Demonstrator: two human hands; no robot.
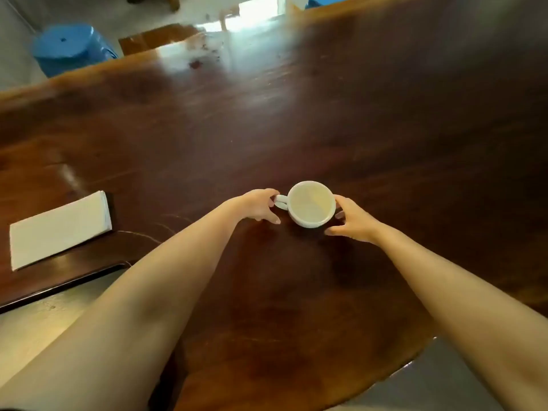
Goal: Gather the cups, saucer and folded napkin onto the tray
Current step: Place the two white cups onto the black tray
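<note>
A white cup (310,203) stands upright on the dark wooden table (296,114), its handle pointing left; it looks empty. My left hand (258,204) pinches the handle with thumb and forefinger, the other fingers spread toward the table. My right hand (354,222) is at the cup's right wall, thumb touching near the rim, fingers apart and curled. A folded white napkin (59,229) lies flat near the table's left front edge, well left of my left arm. No tray, saucer or second cup is in view.
The table's near edge runs along the lower left and lower right, with grey floor beyond it. Past the far edge stand a blue stool (68,47) and a brown wooden seat (157,38). Bright glare lies on the tabletop at the far middle.
</note>
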